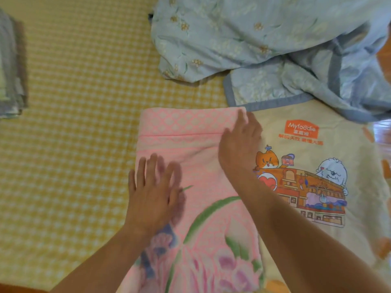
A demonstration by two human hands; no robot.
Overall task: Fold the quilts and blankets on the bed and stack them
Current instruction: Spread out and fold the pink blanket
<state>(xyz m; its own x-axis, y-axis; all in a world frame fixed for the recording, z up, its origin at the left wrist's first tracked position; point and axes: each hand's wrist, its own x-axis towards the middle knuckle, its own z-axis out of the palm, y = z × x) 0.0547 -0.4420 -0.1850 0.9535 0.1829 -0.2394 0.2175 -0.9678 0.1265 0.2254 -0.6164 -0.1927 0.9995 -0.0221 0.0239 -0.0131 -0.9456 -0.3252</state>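
Observation:
A pink blanket (190, 144) with a floral print lies folded into a long strip in the middle of the bed. My left hand (154, 193) presses flat on its left edge, fingers straight and spread. On the strip's far right corner rests my right hand (241, 142), fingers extended over the fabric. Under and to the right of the pink blanket lies a cream blanket (330, 157) with a cartoon print and an orange logo, spread flat. A light blue quilt (264, 39) with a grey-blue border sits crumpled at the far right.
The bed is covered by a yellow checked mat (74, 123). A stack of folded grey and striped cloths (11, 66) sits at the far left edge. The bed's wooden edge (12, 289) shows at the bottom left corner.

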